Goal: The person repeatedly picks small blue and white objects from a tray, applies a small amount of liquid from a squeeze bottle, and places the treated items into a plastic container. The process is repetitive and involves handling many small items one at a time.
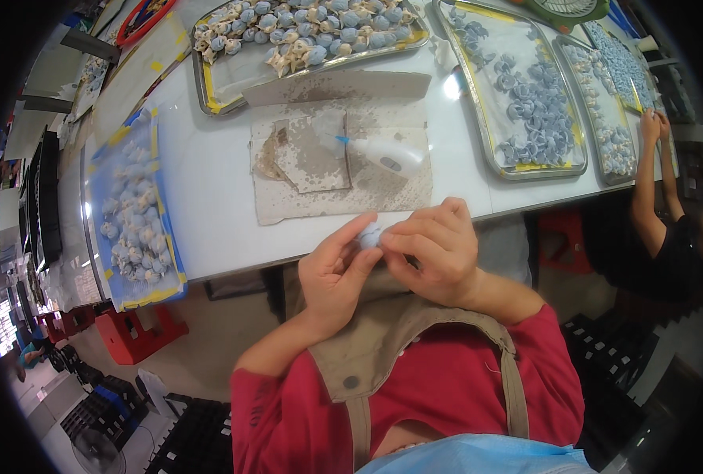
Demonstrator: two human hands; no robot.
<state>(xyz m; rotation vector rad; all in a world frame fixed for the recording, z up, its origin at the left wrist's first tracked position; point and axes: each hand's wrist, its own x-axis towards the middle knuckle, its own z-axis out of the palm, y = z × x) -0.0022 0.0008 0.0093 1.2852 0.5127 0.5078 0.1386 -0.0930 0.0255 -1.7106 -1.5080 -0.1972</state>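
My left hand (334, 272) and my right hand (434, 253) meet just below the table edge, both pinching a small pale blue piece (369, 235) between the fingertips. Most of the piece is hidden by my fingers. Right above my hands lies a stained cardboard sheet (304, 197) with a white glue bottle (387, 156) with a blue tip lying on it.
Metal trays of small blue pieces stand around the white table (201, 205): one at the left (134, 213), one at the top (304, 31), two at the right (525, 95). Another person's hands (651, 126) work at the far right. Red stools (134, 332) and black crates (193, 434) sit below.
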